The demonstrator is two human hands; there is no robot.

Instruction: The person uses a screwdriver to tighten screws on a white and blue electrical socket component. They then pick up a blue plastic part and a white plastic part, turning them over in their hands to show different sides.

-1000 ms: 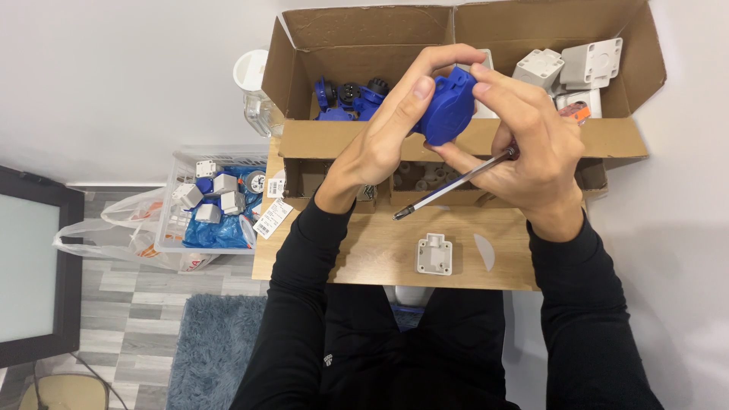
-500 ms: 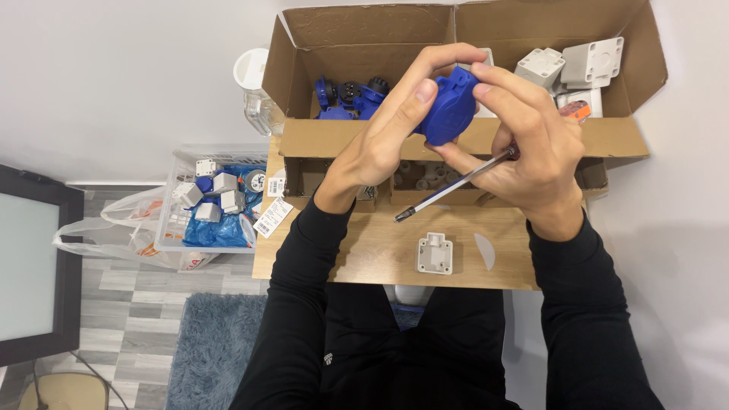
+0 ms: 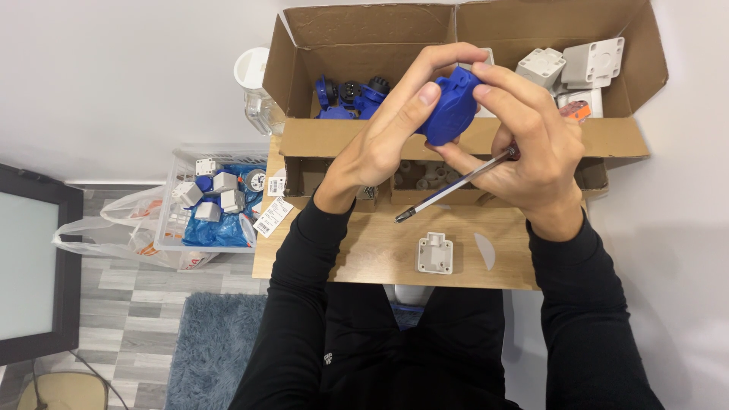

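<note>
Left hand [image 3: 383, 140]: fingers and thumb closed around the blue plastic part [image 3: 449, 106], holding it up in the air above the cardboard box [image 3: 463, 140]. Right hand [image 3: 531, 156]: fingertips pressing on the same blue part from the other side, while the lower fingers keep a screwdriver [image 3: 448, 188] clamped against the palm. The shaft slants down and left; its tip hangs free over the wooden worktop [image 3: 364, 250], touching nothing.

On the worktop near its front edge, below the hands: a small white moulded piece [image 3: 435, 253]. Inside the box: more blue parts [image 3: 349, 97] at the back left, grey-white blocks [image 3: 581, 64] at the back right.

Off the worktop's left edge: a clear bin [image 3: 209, 201] with white and blue parts, beside a plastic bag [image 3: 114, 228].

Risk, as judged: the right hand does two jobs at once. If its grip on the screwdriver loosens while squeezing the part, the tool may fall onto the worktop or lap. The part is held only by fingertips, so it may twist free and drop into the box.
</note>
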